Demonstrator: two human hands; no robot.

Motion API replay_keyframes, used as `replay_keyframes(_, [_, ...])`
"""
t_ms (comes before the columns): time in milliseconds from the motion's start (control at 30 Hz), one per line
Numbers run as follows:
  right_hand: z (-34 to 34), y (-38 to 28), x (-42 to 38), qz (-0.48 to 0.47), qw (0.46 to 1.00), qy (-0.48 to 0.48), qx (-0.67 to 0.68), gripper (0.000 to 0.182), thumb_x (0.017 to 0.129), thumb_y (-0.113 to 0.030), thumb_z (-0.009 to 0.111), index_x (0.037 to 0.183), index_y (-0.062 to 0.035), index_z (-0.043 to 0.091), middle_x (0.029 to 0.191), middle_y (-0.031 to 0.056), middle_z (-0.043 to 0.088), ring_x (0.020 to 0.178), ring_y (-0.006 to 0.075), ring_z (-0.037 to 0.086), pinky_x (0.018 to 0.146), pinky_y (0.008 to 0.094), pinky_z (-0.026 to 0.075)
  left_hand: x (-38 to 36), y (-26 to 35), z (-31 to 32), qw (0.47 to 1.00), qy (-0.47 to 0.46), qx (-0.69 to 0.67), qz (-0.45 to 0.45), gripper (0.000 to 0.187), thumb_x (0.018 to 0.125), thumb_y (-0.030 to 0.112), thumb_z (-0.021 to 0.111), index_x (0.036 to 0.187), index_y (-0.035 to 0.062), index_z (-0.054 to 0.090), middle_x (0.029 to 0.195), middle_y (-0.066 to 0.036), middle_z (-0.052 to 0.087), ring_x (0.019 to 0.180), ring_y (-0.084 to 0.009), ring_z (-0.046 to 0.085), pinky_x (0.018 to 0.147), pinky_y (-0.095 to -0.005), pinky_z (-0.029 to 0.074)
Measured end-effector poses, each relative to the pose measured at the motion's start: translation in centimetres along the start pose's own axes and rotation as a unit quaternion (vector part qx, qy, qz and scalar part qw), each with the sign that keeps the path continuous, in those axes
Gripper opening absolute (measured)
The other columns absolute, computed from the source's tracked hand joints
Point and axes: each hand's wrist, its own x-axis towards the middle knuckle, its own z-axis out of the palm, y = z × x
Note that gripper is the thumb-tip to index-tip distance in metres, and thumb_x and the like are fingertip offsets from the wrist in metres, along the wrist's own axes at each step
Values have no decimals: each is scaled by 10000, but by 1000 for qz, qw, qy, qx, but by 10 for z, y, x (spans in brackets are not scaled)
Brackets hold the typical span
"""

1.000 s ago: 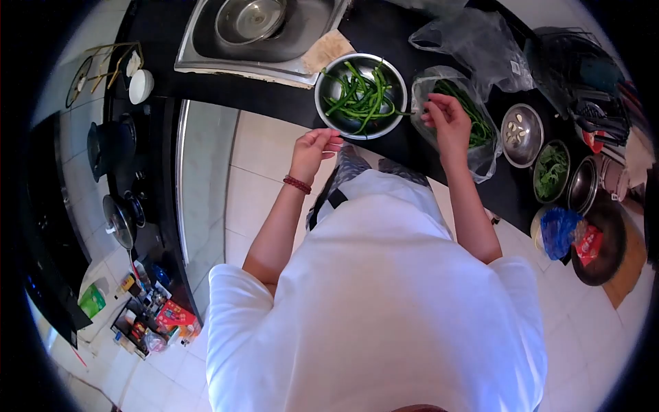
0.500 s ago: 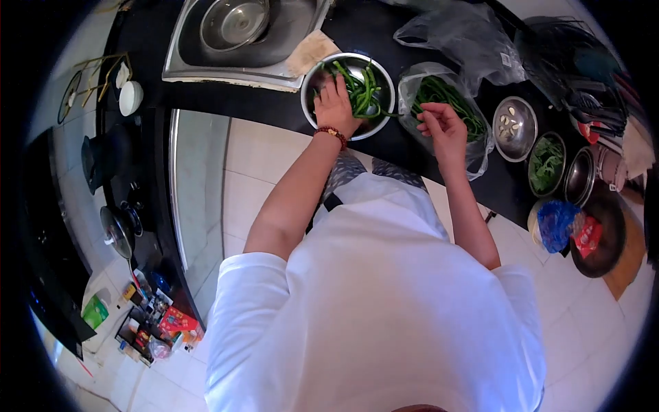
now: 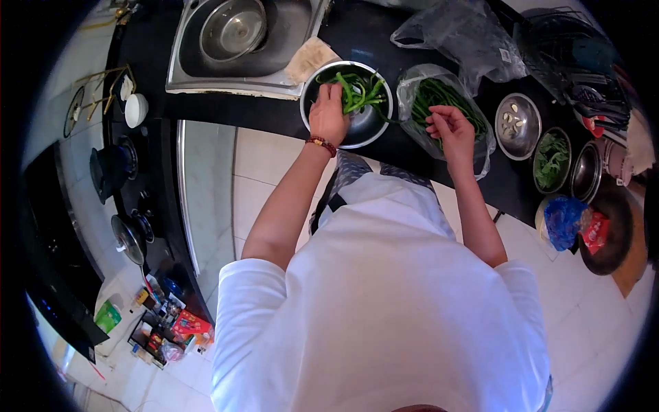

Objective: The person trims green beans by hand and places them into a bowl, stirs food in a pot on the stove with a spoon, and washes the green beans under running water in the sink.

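Observation:
Inside the steel bowl point(image 3: 362, 136) lie several green peppers point(image 3: 357, 93). My left hand point(image 3: 329, 118) reaches over the bowl's left side, its fingers curled together at the peppers' left end. To the right, my right hand point(image 3: 454, 134) hovers over a clear plastic bag point(image 3: 406, 89) of long green beans point(image 3: 436, 94). Its thumb and fingertips are pinched together, and anything between them is too small to name.
A sink point(image 3: 288, 41) with a steel basin point(image 3: 232, 31) and a beige cloth point(image 3: 311, 59) are at the upper left. Bowls with garlic cloves point(image 3: 512, 122) and leafy greens point(image 3: 551, 161) stand right. An empty-looking plastic bag point(image 3: 467, 41) lies behind.
My left hand has drawn its fingers together and shifted a little toward the bowl's left side, and the peppers have moved. The whole view has shifted slightly.

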Motion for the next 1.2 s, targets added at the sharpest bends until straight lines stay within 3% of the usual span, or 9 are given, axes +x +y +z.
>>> replay_keyframes(467, [3,3,5,6,1000,-6,-21,118,904,-56,572,1003,-37,633,823,42,654,650,93,594,582,217,469,-12,-9,-5,993,17,-112,11,611,682,-4,681,1240,93,453,1168,-165,476,992,-401,553,843,-450,476])
replay_keyframes(567, [-7,0,14,-19,994,29,-102,125,887,-54,595,1006,-49,633,815,33,657,656,83,596,593,223,477,-12,-10,-6,993,13,-114,14,620,673,7,671,1247,91,453,1144,-166,465,974,-398,552,848,-453,466])
replay_keyframes(600, [-12,3,18,-59,988,33,-138,179,827,-20,640,1003,-53,634,833,63,656,678,153,627,626,276,503,-12,-10,-7,993,13,-116,15,622,671,4,670,1246,90,453,1144,-167,465,975,-398,551,849,-452,467])
replay_keyframes(700, [-29,6,24,-151,903,-27,-401,370,749,-29,696,1099,-67,585,953,109,621,787,264,642,677,360,523,-11,-10,-7,993,17,-117,21,624,669,0,671,1247,89,454,1143,-166,465,980,-397,551,850,-450,468])
replay_keyframes(800, [-29,8,16,-123,784,-91,-602,550,688,-53,729,1189,-89,507,1079,139,550,906,343,612,711,424,522,-9,-11,-7,992,18,-119,24,623,671,4,674,1248,87,456,1142,-165,466,984,-395,551,849,-447,470])
replay_keyframes(900, [-19,15,17,-106,754,-95,-641,604,672,-81,746,1200,-90,454,1130,139,509,952,340,602,715,442,521,-8,-10,-6,992,18,-125,22,620,675,9,678,1249,88,458,1139,-163,465,987,-392,552,845,-448,472])
replay_keyframes(1100, [-23,19,21,-113,778,-63,-615,415,665,-79,743,1022,-50,534,1019,154,554,909,353,607,709,456,513,-8,-11,-8,989,19,-144,29,604,692,13,666,1256,85,464,1159,-165,474,1007,-387,550,850,-443,475])
replay_keyframes(1200, [-31,18,21,-133,756,-62,-638,281,696,-79,717,942,-52,583,971,146,575,893,357,611,707,456,509,-8,-13,-6,987,22,-155,25,602,700,19,661,1265,90,465,1164,-163,485,1017,-382,550,856,-437,475])
